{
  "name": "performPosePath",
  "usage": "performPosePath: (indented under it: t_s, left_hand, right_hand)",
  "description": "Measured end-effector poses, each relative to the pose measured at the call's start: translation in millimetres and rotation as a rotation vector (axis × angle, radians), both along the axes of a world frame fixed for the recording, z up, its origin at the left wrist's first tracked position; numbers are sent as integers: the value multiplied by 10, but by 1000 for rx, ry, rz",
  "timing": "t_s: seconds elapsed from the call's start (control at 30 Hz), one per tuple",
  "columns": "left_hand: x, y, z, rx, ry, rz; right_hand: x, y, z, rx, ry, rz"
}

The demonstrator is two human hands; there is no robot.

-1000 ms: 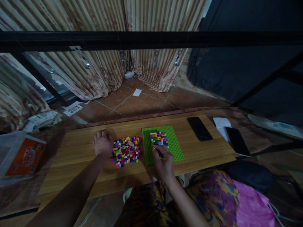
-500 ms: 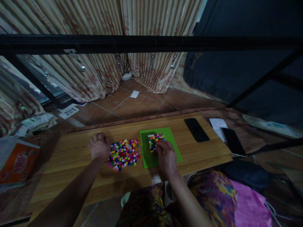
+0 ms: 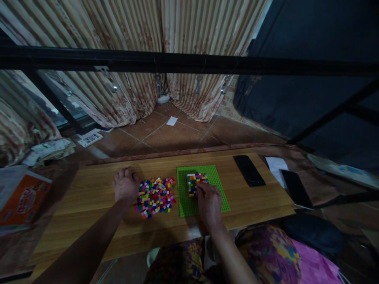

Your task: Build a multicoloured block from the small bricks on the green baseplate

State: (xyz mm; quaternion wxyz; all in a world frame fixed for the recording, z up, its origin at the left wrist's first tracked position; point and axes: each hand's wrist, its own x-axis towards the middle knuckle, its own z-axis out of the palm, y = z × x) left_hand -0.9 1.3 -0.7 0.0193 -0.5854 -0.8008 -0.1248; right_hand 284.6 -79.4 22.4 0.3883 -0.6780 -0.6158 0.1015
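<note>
Striped curtains [image 3: 124, 94] filled the far side of the dim room as I looked down through the head camera. Below them I saw a long wooden counter [image 3: 94, 189], its length running left to right across the front of the wearer.

A green baseplate [image 3: 182, 201] lay flat right of the counter's middle. It looked close to square, so I could make out no clear long axis; its side edges ran away from the wearer, the far end leaning slightly left. Just to its left spread a loose heap of small bricks [image 3: 155, 197] in many colors, pointing every way.

The two hands were well apart. The left hand [image 3: 126, 184] rested palm down on the counter beside the heap, fingers loosely bent and gripping nothing. The right hand [image 3: 211, 202] reached over the plate, thumb and forefinger drawn close; I could not tell whether they pinched a brick.

Farther right, a black phone [image 3: 249, 170] slanted, its far end to the left.

Those fingertips met the multicolored brick block [image 3: 194, 178], which sat on the plate, roughly squared to it. The hand covered one corner, hiding its long axis.
</note>
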Motion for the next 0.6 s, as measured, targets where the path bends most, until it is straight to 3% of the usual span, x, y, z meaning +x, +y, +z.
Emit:
performPosePath:
  t_s: [0.4,0.6]
  left_hand:
    - [30,-15,49,-9,-10,6]
    - [16,-5,30,-3,-8,6]
  right_hand:
    - [21,-38,-47,-17,157,-97]
    - [27,-99,-69,97,103,-47]
